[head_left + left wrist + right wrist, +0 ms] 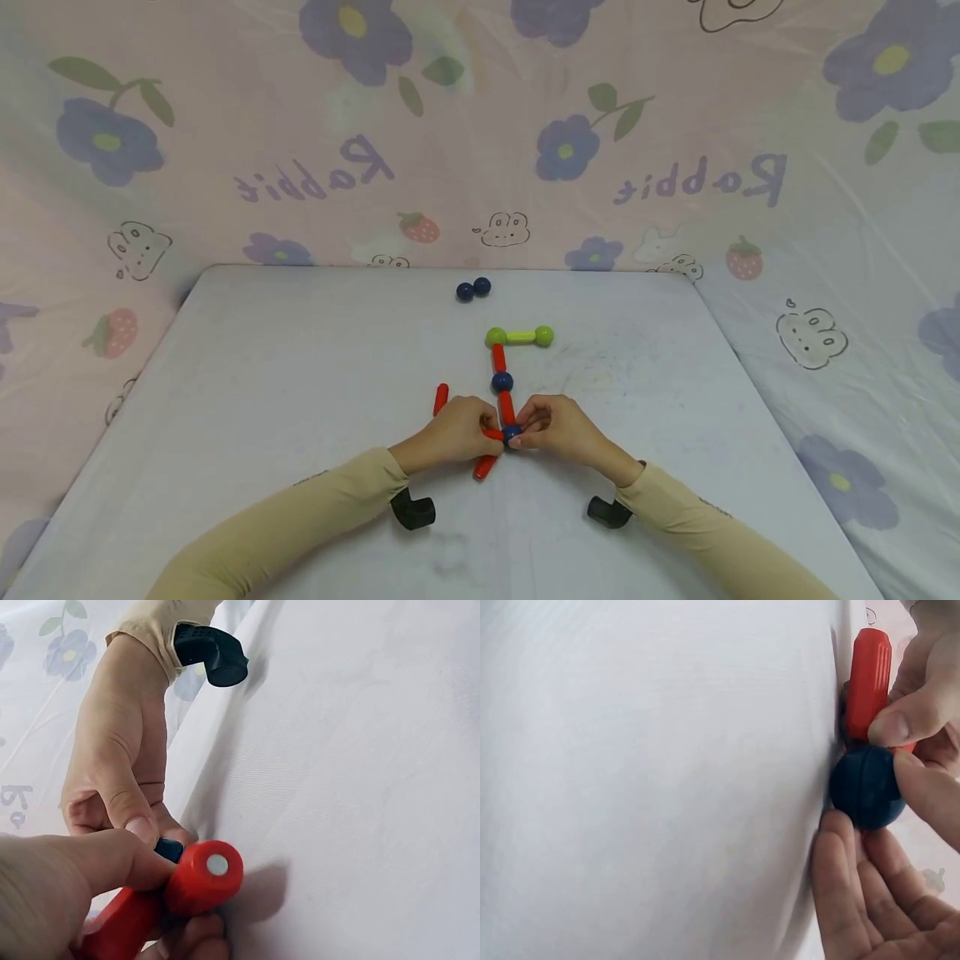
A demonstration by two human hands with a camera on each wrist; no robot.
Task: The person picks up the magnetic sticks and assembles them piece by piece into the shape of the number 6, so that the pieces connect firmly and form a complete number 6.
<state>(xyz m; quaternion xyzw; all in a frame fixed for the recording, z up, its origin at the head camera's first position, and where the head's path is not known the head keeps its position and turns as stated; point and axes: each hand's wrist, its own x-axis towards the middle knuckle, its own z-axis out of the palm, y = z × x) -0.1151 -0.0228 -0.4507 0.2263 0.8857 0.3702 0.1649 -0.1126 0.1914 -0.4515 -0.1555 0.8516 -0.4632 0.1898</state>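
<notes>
My left hand [459,429] pinches a red magnetic rod [492,434] against a navy blue ball [867,787]. A second red rod [485,467] juts toward me from under its fingertips; its silver end shows in the left wrist view. My right hand [561,429] holds the same ball between thumb and fingers from the other side. From that ball a chain runs away from me: a red rod [507,408], another blue ball [502,382], a red rod [498,358], and a green ball [496,337]. A yellow-green rod [521,337] links it to a second green ball [543,336].
Just behind my left hand lies a loose red rod [441,398]. Two dark blue balls [473,289] sit together near the far edge of the white table [315,333]. A patterned cloth [465,175] hangs behind. Black devices [413,509] are strapped under both wrists.
</notes>
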